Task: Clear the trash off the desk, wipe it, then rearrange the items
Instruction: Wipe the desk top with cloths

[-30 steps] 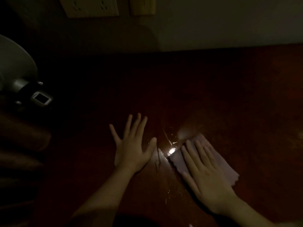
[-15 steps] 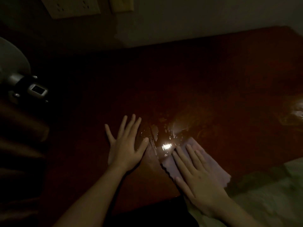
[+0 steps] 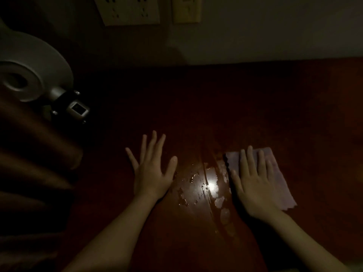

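Dim room, with the dark reddish-brown wooden desk (image 3: 255,114) filling the view. Nearest us, the left hand (image 3: 151,173) lies flat on bare wood, fingers spread wide. Just beside it, a glistening wet patch (image 3: 206,189) catches the light. Right of that, the right hand (image 3: 253,185) presses flat on the pale lilac rectangular cloth (image 3: 279,173) (zigzag-cut ends), fingers straight and slightly apart. At far left hang brown fabric folds (image 3: 29,154), and behind them stands a white round-headed desk lamp (image 3: 29,75). On the back wall are a white socket panel (image 3: 127,10) and a yellowish switch plate (image 3: 186,8).
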Available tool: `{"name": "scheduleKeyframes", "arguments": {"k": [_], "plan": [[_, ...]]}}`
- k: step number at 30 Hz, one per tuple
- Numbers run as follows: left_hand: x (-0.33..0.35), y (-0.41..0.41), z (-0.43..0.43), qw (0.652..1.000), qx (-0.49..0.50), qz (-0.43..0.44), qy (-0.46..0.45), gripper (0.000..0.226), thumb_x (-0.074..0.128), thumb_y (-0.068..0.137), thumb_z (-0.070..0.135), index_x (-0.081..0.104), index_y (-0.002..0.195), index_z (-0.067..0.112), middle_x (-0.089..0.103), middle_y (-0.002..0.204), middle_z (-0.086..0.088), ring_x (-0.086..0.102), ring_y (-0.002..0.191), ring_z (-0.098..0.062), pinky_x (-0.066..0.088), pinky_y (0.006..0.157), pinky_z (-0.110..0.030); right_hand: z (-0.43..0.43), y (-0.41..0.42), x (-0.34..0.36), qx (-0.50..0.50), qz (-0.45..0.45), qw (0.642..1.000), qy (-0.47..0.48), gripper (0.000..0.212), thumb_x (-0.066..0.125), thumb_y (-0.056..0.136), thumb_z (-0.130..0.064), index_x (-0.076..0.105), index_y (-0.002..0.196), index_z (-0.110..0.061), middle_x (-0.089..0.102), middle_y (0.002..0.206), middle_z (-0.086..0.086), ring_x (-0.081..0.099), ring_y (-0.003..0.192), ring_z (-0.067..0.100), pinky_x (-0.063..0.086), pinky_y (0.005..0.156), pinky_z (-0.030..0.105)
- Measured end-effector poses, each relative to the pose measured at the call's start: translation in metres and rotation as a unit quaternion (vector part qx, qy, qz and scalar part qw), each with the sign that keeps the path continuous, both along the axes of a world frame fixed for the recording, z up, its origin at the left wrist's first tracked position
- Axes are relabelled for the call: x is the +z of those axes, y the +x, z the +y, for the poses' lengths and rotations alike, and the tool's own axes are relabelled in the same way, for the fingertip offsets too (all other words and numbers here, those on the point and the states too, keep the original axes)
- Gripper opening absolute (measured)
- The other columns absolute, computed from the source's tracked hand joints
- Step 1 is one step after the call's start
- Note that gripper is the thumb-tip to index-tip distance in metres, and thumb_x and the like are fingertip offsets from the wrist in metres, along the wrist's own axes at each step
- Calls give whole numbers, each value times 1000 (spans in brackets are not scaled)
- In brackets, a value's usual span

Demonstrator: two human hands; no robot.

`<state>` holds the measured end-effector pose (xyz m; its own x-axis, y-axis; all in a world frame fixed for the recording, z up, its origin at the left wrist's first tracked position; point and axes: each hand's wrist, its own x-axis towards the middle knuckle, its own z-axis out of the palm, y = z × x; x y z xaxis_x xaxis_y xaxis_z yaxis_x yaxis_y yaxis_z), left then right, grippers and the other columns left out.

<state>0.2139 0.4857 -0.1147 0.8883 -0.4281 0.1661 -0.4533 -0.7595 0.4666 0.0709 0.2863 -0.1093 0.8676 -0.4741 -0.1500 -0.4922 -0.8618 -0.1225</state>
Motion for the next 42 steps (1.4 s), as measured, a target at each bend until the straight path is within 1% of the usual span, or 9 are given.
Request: {"name": "scheduleKeyframes", "arguments": {"k": [14,17,20,22,25,28,35,38,42], "plan": [[-2,50,-7,993,23,19,112,69,13,90,62,11,152,32,-5,156,13,-11,146,-8,-22,114,-46,-8,188,-5,139,-17,990,7,69,-5,92,-54,-14,149,-16,-21,156,7,-25,142,28,-16,116,44],[-2,54,-4,993,35,27,107,67,14,91,61,10,152,32,1,159,9,-8,147,-8,-15,116,-51,19,166,-3,270,-31,962,7,61,8,100,-50,-10,147,-15,-15,156,8,-20,143,29,-15,115,43],[-3,55,-4,994,37,33,96,66,14,93,61,10,151,31,7,160,6,-3,148,-11,-9,116,-56,7,108,-2,327,-40,944,-7,61,17,102,-48,15,151,-12,12,159,10,3,147,30,3,116,44],[-3,56,-6,995,38,34,90,67,14,93,62,12,152,30,9,160,5,-1,148,-12,-9,116,-55,-20,98,-2,307,-34,950,-32,60,14,102,-49,18,150,-13,14,158,8,3,147,27,0,117,42],[0,59,-8,995,43,38,80,67,13,92,59,11,151,30,7,160,6,-3,148,-11,-14,116,-52,-35,144,-1,215,-30,976,-35,64,-1,97,-54,-7,150,-18,-15,157,4,-22,144,22,-25,112,33],[-1,63,-9,997,41,36,60,64,11,93,55,12,151,30,5,159,9,-6,147,-7,-16,116,-50,-9,195,-8,163,-20,986,0,66,-12,89,-56,-23,144,-21,-29,152,4,-31,140,25,-26,112,38],[-8,74,0,997,9,36,-62,57,18,96,47,19,149,28,13,158,7,2,147,-6,-13,117,-52,43,72,-1,297,-39,954,-20,61,23,101,-45,19,150,-9,15,158,12,8,146,32,11,114,46],[-6,77,-1,998,-8,33,-61,62,15,94,49,22,150,24,14,159,4,2,147,-10,-17,116,-49,31,56,0,260,-31,963,-62,60,15,102,-47,16,151,-12,15,158,9,6,147,26,4,116,41],[-7,77,2,997,-39,27,-56,67,14,91,50,24,151,21,15,159,2,3,148,-12,-20,114,-46,56,87,-2,112,-36,993,-31,64,-2,97,-53,-4,150,-17,-11,157,4,-19,144,25,-17,114,38]]}}
